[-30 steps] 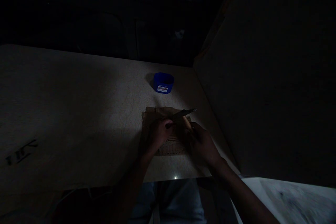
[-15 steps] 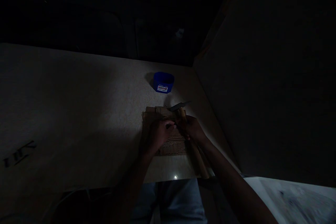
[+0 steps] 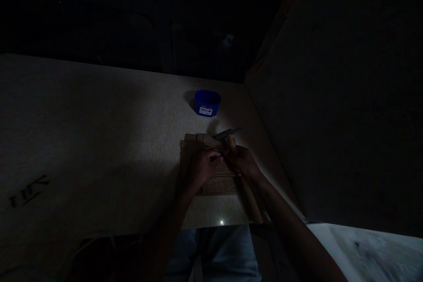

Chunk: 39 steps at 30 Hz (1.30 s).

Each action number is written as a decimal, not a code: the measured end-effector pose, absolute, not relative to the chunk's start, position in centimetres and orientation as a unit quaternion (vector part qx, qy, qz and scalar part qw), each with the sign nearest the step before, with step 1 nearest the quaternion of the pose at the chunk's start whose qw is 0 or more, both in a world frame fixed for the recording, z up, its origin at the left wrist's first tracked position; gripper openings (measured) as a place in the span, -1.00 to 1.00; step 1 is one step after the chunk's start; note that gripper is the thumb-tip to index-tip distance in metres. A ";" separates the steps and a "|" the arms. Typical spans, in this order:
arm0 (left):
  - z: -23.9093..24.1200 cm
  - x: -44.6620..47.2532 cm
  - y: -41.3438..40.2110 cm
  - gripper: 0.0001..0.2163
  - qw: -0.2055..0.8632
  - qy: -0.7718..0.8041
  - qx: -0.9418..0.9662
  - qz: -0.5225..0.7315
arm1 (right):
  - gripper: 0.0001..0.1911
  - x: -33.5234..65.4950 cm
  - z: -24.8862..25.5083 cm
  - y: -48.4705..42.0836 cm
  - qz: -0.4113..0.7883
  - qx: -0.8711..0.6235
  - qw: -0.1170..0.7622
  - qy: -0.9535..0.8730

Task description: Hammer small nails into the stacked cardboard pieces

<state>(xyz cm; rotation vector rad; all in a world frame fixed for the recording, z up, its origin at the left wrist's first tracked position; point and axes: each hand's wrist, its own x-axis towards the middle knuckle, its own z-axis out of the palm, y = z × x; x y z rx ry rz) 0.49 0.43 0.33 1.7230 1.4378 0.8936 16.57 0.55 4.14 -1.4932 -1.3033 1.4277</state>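
The scene is very dark. My left hand (image 3: pixel 201 166) presses on a brown cardboard-like piece (image 3: pixel 218 180) lying flat on the table and pinches a small dark object at its fingertips. My right hand (image 3: pixel 243 161) is closed around a hammer with a wooden handle (image 3: pixel 249 198) running back toward me. The hammer's metal head (image 3: pixel 227 132) sits just past my knuckles, over the far edge of the brown piece. What the small dark object is I cannot tell.
A small blue tub (image 3: pixel 207 102) with a label stands on the pale speckled table (image 3: pixel 99 123) beyond my hands. A tall dark panel (image 3: pixel 330 97) rises at the right. A white sheet (image 3: pixel 370 251) lies at the lower right.
My right hand slid forward along the handle, closer to the hammer head, and the head came down lower over the brown piece. My left hand stayed in place.
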 end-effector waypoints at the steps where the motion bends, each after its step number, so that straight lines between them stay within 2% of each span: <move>1: 0.2 0.5 0.4 -0.92 0.357 0.555 0.667 0.347 | -0.64 16.6 4.1 0.5 0.551 -0.573 0.344 -0.501; 12: -0.1 0.6 0.5 -0.91 0.335 0.543 0.675 0.370 | -0.54 16.7 4.5 0.3 0.541 -0.574 0.346 -0.508; 17: -0.1 0.4 0.3 -0.90 0.336 0.527 0.679 0.384 | -0.54 18.4 7.1 -0.6 0.456 -0.599 0.331 -0.569; 25: 0.0 0.0 0.2 -0.92 0.323 0.530 0.695 0.363 | -0.59 20.6 12.1 -4.5 0.348 -0.561 0.201 -0.723; 30: -0.5 0.0 0.4 -0.87 0.312 0.514 0.712 0.363 | -0.59 19.8 11.3 -4.7 0.308 -0.559 0.198 -0.744; 35: -0.8 0.1 0.4 -0.83 0.305 0.507 0.720 0.362 | -0.56 20.0 10.0 -4.1 0.320 -0.551 0.127 -0.760; 39: -0.7 0.2 0.3 -0.86 0.305 0.515 0.714 0.362 | -0.56 20.3 9.9 -4.1 0.315 -0.555 0.170 -0.751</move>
